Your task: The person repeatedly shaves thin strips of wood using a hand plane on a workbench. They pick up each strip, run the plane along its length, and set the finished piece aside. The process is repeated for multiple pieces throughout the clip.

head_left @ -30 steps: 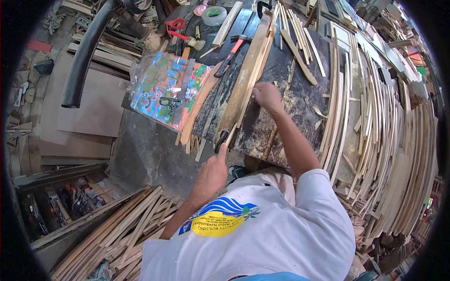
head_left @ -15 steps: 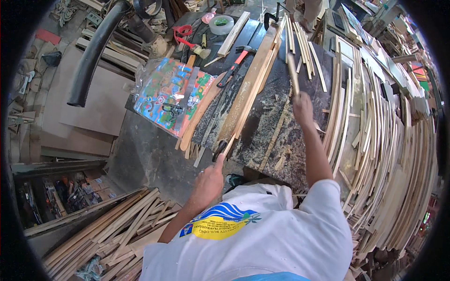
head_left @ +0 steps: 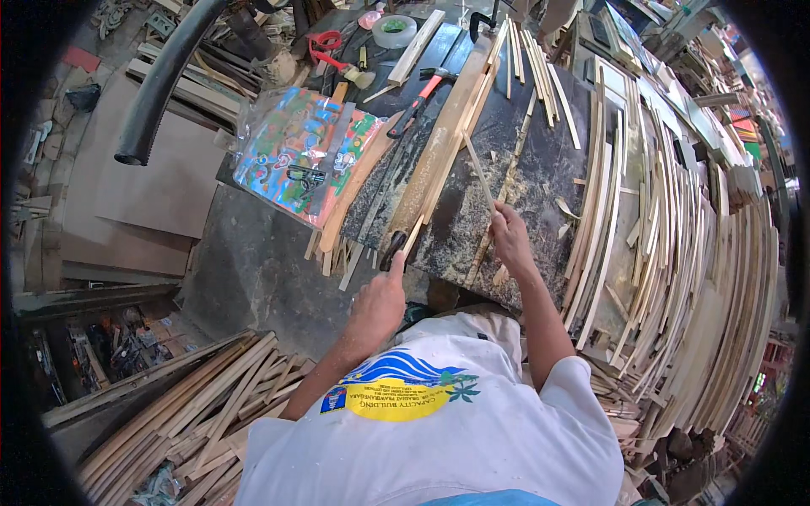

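Note:
On the bench, a long board point(head_left: 434, 160) runs away from me with thin wooden strips point(head_left: 454, 170) along its right side. At its near end sits a black rounded piece point(head_left: 393, 247), its kind unclear. My left hand point(head_left: 379, 297) is there, index finger stretched out to the black piece and the strip's end, the other fingers curled and partly hidden. My right hand point(head_left: 511, 241) is closed around the lower end of a thin wooden stick point(head_left: 479, 171), which slants up and left, its tip near the board's right side.
Sawdust covers the dark bench point(head_left: 472, 221). Left of the board lie a hammer point(head_left: 416, 107) and a colourful plastic-wrapped package point(head_left: 295, 156). A black clamp point(head_left: 483, 20) stands at the far end. Long strips point(head_left: 666, 244) are stacked at right, and wood offcuts point(head_left: 202, 413) lie lower left.
My right hand has come nearer and to the left, and its stick now tilts toward the board. My left hand stays at the board's near end.

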A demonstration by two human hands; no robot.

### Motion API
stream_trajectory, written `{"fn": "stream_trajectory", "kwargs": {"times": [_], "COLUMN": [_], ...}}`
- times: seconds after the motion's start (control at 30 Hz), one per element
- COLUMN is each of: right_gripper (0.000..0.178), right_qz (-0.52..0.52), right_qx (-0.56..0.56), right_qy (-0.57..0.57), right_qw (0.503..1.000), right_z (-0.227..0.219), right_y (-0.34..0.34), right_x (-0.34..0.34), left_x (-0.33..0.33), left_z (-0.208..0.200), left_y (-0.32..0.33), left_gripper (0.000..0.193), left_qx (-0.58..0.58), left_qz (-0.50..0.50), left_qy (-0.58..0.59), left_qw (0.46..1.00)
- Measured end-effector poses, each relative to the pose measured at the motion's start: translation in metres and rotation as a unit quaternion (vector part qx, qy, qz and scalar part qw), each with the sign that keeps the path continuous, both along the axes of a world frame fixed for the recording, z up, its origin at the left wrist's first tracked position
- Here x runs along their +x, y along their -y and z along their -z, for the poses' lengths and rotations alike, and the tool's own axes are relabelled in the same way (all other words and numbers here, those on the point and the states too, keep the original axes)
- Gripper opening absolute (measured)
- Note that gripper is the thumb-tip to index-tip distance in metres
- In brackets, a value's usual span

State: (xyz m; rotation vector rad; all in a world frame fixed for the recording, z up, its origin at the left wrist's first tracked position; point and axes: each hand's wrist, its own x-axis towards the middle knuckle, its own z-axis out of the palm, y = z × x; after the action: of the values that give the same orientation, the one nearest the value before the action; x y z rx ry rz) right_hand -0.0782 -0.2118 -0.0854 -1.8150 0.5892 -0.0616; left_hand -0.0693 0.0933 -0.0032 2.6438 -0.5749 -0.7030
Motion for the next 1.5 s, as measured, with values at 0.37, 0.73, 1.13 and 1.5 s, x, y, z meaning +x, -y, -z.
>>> {"fn": "stream_trajectory", "kwargs": {"times": [0.37,0.73,1.13,1.5], "right_gripper": [0.043,0.044,0.048,0.05], "right_qz": [0.024,0.045,0.026,0.019], "right_qx": [0.033,0.034,-0.072,-0.076], "right_qy": [-0.005,-0.012,0.001,-0.031], "right_qw": [0.999,0.998,0.997,0.996], "right_z": [-0.009,-0.002,0.005,0.004], "right_y": [0.042,0.099,0.157,0.197], "right_x": [0.062,0.132,0.202,0.245], "left_x": [0.053,0.112,0.185,0.237], "left_z": [0.0,0.009,0.012,0.008], "left_y": [0.046,0.106,0.176,0.225], "left_gripper": [0.057,0.057,0.054,0.054], "left_qx": [-0.005,-0.015,-0.006,0.017], "left_qz": [0.014,0.032,0.022,0.028], "left_qy": [0.016,0.066,0.079,0.082], "left_qw": [1.0,0.997,0.997,0.996]}}
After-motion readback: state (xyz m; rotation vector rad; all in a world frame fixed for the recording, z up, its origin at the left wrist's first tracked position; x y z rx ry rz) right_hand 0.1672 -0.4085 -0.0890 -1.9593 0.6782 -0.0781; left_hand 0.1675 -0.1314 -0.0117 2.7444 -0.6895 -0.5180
